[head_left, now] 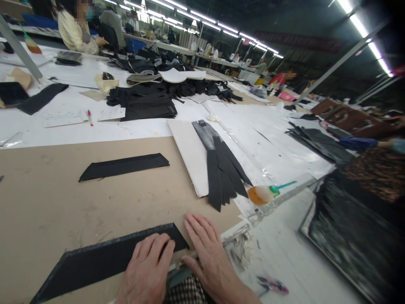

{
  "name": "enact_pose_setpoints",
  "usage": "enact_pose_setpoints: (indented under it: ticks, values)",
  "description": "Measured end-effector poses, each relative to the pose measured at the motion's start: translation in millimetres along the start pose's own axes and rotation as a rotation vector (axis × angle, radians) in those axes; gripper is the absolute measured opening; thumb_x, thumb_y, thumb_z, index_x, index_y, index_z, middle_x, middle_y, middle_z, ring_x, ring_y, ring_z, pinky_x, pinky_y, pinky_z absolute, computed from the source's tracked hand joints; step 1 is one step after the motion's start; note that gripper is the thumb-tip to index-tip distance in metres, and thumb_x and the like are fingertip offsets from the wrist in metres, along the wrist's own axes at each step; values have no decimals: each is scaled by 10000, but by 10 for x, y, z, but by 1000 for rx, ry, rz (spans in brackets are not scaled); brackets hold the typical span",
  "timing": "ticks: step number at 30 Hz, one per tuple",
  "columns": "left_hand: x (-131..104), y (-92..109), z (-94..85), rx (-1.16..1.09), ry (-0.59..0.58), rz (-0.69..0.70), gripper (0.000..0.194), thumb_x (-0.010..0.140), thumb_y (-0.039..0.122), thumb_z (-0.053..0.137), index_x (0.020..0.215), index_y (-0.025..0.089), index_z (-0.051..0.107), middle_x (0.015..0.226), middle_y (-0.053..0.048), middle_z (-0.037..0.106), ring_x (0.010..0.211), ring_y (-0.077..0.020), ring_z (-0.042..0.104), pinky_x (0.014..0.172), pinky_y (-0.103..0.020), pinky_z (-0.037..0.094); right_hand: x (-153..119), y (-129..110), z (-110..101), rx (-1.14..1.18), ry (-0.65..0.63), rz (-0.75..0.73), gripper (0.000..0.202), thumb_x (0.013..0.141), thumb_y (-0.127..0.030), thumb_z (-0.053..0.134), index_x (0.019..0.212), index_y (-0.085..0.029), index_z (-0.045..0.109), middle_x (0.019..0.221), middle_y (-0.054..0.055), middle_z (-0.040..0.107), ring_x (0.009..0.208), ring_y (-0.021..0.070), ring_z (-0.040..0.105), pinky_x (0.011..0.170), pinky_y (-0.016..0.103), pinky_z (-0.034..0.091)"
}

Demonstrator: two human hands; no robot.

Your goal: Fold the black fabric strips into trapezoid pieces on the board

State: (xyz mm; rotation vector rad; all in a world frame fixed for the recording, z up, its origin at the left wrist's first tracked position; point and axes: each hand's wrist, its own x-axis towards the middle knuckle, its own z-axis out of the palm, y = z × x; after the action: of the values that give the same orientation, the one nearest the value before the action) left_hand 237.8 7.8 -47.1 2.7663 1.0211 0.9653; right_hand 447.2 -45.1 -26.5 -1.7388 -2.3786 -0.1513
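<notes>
A long black fabric piece (101, 259) with slanted ends and a glossy dark strip along its far edge lies on the brown board (133, 202). My left hand (148, 264) rests on its right part, fingers slightly bent and laid over the surface; the thumb is hidden. My right hand (209, 253) lies at the right end of that piece, by the board's front edge, with straight fingers and the thumb apart. Farther back on the board is a folded black strip (125, 165). Several black strips (221, 173) fan out over a white card (186, 156).
A bottle of amber liquid (262, 194) with a green nozzle lies by the table edge. Small pliers (274, 285) are at lower right. Black fabric stacks (148, 103), a red pen (90, 118) and papers lie farther back. At right, a co-worker's sleeve (359, 142) reaches toward dark pieces.
</notes>
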Motion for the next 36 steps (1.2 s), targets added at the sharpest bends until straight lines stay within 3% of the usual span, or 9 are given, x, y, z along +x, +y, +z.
enact_pose_setpoints:
  ticks: [5,11,17,20,22,25,30,33,36]
  values:
    - [-27,11,22,10,-32,3,357,904,83,414,1144,163,665,1146,-79,663,1064,-262,550,915,-386,394,-251,-74,114,39,93,-15,463,1034,-309,487,1466,-146,469,1559,70,438,1445,291,320,1159,515,303]
    - [-47,11,20,-2,-38,1,377,887,57,402,1152,147,654,1155,-99,653,1069,-277,555,909,-405,413,-296,-164,137,-104,144,-35,421,1018,-320,520,1410,-171,553,1531,16,484,1379,279,395,1220,491,124]
    - [2,78,-15,-33,-68,-75,386,903,60,420,1210,180,622,1145,-83,663,1036,-277,582,872,-418,478,-380,39,108,-88,104,-136,418,1030,-362,471,1422,-231,538,1519,14,497,1376,273,415,1118,476,310]
    - [55,75,-148,-208,-71,-147,393,957,97,433,1321,195,542,1124,-91,655,970,-234,600,816,-372,528,-281,158,71,100,247,-54,318,1049,-248,370,1183,-251,658,1383,6,614,1294,202,511,1028,384,425]
    - [22,-10,-284,-317,-3,-208,362,981,118,447,1331,184,511,1153,-113,631,999,-215,599,840,-356,547,-116,127,62,173,344,-6,272,1034,-258,422,1190,-223,643,1364,59,618,1252,226,554,1011,391,448]
    - [-217,-256,-573,-268,72,-371,243,999,153,470,1220,205,557,1228,-131,582,1112,-225,571,944,-406,537,207,-189,57,232,417,-126,312,1001,-246,485,1282,-217,617,1263,75,672,1144,220,621,948,345,507]
    - [-873,-792,-1018,116,58,-603,152,989,295,554,1122,231,591,1257,-112,565,1154,-275,552,946,-516,535,727,-1085,194,297,379,-382,391,957,-123,423,1273,-186,643,1151,62,714,1044,204,631,898,307,532]
    - [-1106,-977,-1087,223,26,-637,198,969,388,583,1083,227,604,1248,-111,575,1142,-301,557,921,-549,539,912,-1462,357,359,347,-377,376,927,-183,464,1252,-150,652,1136,104,701,1033,243,608,894,364,527]
    - [-1154,-1010,-1063,213,19,-662,206,961,419,589,1024,224,608,1242,-112,580,1140,-303,565,916,-538,542,970,-1627,464,351,356,-328,374,875,-201,521,1215,-137,665,1113,119,696,1005,268,595,875,391,514]
